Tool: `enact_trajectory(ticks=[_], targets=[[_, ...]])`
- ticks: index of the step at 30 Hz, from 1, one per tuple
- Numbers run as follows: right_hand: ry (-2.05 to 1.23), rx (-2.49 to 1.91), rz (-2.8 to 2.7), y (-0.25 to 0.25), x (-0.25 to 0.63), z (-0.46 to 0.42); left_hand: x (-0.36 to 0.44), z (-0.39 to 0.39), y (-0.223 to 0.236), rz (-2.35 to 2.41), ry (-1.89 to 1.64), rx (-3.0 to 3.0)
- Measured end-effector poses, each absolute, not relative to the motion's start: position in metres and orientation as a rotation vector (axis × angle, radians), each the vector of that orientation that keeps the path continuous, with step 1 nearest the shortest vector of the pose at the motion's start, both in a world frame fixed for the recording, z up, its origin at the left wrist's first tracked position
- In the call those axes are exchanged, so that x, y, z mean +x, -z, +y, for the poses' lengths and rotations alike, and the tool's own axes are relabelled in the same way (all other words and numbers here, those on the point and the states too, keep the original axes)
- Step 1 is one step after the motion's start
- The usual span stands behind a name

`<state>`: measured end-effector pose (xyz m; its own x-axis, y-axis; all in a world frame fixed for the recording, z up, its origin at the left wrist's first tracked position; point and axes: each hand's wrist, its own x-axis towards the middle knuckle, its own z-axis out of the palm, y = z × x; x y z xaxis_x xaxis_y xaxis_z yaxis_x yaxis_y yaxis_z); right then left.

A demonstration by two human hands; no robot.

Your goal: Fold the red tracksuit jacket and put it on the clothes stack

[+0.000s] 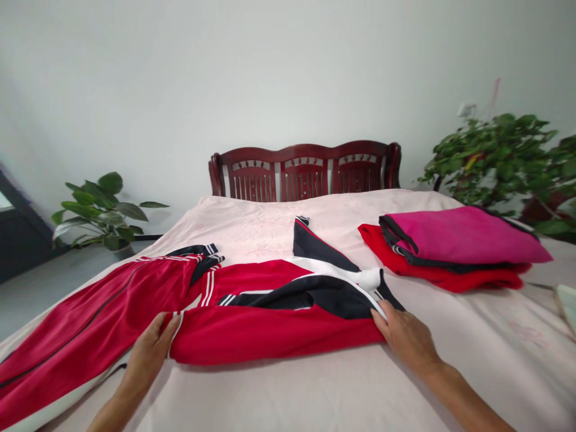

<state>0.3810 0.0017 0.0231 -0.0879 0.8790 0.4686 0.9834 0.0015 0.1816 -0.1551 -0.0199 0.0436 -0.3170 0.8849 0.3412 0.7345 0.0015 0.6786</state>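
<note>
Open left hand (144,363) and right hand (405,337) rest on the soft, light red track jacket (270,333), best pinched along its six-o'clock fold.

**Edges cut things off, some items hidden**
Red track trousers (67,336) run off the lower-left edge; right forearm (468,399) cut at bottom edge. Pale object (567,306) sliced by right edge, kind can't tell. Folded magenta garment (463,237) hides most of the red garment (432,270) below. White wall fitting (467,110) too small to tell.
</note>
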Motion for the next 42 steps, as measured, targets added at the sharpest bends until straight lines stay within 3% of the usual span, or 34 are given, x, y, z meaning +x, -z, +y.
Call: enact_trajectory(ticks=[8, 13, 18, 23, 33, 42], targets=[[0.395, -2.195, -2.096, -0.041, 0.376, -0.014, -0.159, -0.032, -0.042, 2.256, -0.452, 1.946], [0.299, -2.207, -2.041, -0.055, 0.36, -0.006, -0.13, -0.004, -0.067, 2.33, -0.474, 2.107], [0.339, -2.231, -2.027, -0.05, 0.35, -0.002, -0.079, 0.032, -0.077, 2.246, -0.149, 2.121], [0.374, -2.188, -2.026, -0.04, 0.355, -0.001, -0.065, 0.054, -0.073, 2.158, -0.078, 2.166], [0.455, -2.06, -1.995, -0.031, 0.359, -0.004, -0.078, 0.07, -0.071, 2.113, -0.231, 2.104], [0.365, -1.803, -1.843, -0.023, 0.37, -0.005, -0.121, 0.061, -0.163, 2.228, -1.215, 2.131]])
